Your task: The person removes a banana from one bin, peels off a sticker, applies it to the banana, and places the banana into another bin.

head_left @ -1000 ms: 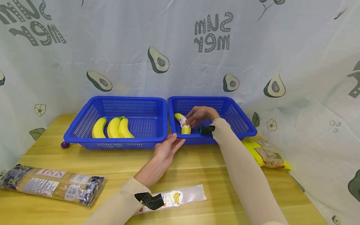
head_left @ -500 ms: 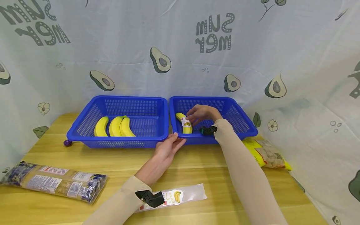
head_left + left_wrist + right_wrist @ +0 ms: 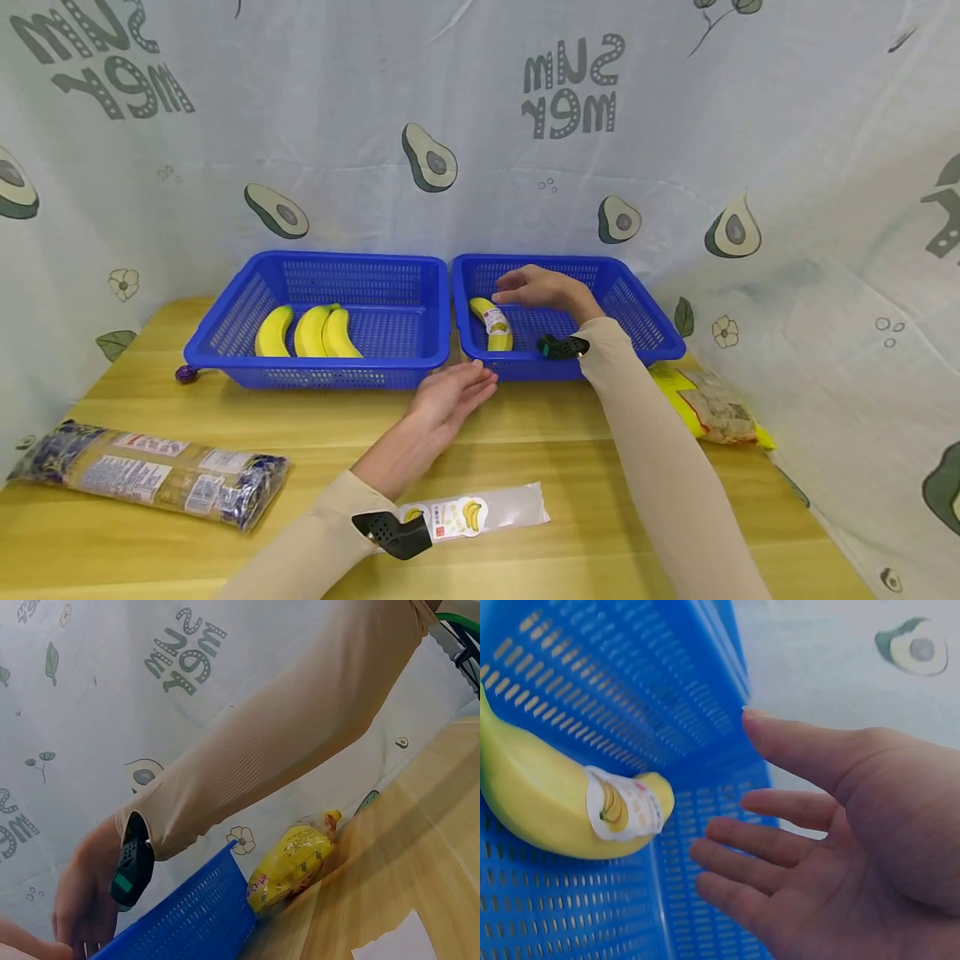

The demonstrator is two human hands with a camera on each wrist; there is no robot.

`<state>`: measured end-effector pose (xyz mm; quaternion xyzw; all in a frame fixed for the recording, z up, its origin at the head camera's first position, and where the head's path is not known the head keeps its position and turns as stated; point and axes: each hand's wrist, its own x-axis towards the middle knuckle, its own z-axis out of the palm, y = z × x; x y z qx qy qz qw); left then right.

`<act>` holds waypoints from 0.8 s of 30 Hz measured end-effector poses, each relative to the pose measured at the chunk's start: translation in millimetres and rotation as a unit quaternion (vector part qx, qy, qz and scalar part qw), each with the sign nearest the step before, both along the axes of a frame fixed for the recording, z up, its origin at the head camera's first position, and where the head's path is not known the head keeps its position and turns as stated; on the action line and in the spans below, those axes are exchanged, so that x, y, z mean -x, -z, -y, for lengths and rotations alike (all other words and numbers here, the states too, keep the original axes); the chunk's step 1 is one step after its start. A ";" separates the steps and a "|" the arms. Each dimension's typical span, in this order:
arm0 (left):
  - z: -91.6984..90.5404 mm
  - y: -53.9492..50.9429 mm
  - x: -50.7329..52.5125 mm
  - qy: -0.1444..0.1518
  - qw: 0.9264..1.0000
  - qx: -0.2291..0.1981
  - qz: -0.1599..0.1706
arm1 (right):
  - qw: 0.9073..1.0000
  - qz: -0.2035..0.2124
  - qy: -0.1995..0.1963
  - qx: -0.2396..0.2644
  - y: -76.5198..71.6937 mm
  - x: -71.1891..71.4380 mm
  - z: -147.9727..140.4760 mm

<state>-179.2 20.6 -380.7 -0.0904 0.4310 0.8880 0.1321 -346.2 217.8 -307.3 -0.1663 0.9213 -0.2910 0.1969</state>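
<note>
A yellow banana with a white printed label around its middle lies along the left side of the right blue basket. My right hand hovers beside it, apart from it and holding nothing; in the right wrist view its fingers are extended and the thumb stands away from them. At the front left corner of that basket is my left hand, fingers fairly straight and holding nothing; whether it touches the rim is unclear. On the table, partly behind my left wrist, lies a clear strip of banana stickers.
The left blue basket holds several unlabelled bananas. A long brown-and-blue packet lies at the table's left, a yellow bag at the right. A small purple object sits by the left basket. A printed curtain hangs behind.
My right hand has let go of the labelled banana and drawn up and away from it. The left hand's fingers have slipped slightly down from the basket's front rim. The banana stays in place.
</note>
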 end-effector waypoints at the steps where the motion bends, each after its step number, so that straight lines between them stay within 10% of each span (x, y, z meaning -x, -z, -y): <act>1: 1.5 -1.6 -1.2 0.012 1.000 0.009 -0.005 | 1.000 -0.005 -0.001 0.003 -0.9 -1.2 0.3; 10: 24.9 -8.7 -17.0 0.097 0.994 0.040 -0.029 | 0.996 -0.060 -0.028 0.059 -8.2 -18.6 4.5; 24: 61.9 -2.4 -44.9 0.199 0.963 0.148 -0.104 | 0.982 -0.104 -0.053 0.152 -15.0 -26.0 23.0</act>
